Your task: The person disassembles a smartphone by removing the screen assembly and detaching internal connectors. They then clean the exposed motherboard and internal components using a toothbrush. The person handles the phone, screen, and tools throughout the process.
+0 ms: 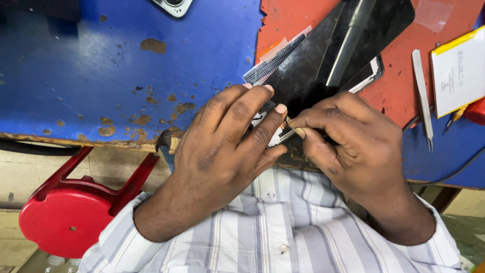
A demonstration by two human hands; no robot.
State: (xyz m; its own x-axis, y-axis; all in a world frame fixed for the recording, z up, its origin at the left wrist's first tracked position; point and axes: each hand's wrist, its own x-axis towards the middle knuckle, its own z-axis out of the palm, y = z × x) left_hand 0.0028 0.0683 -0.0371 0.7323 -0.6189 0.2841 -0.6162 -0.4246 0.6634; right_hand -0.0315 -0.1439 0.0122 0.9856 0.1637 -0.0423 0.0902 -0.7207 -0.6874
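I see a blue tabletop (101,65) with a red mat (404,91) to the right. A black glossy panel (323,65) lies across the mat, long axis running far-right to near-left. Left hand (222,151) presses its near end, fingers spread. Right hand (348,146), equally near, is clenched around a thin tool (289,132) pointing left.

Black screen panel (348,45) centre – white-yellow label (458,71) right.
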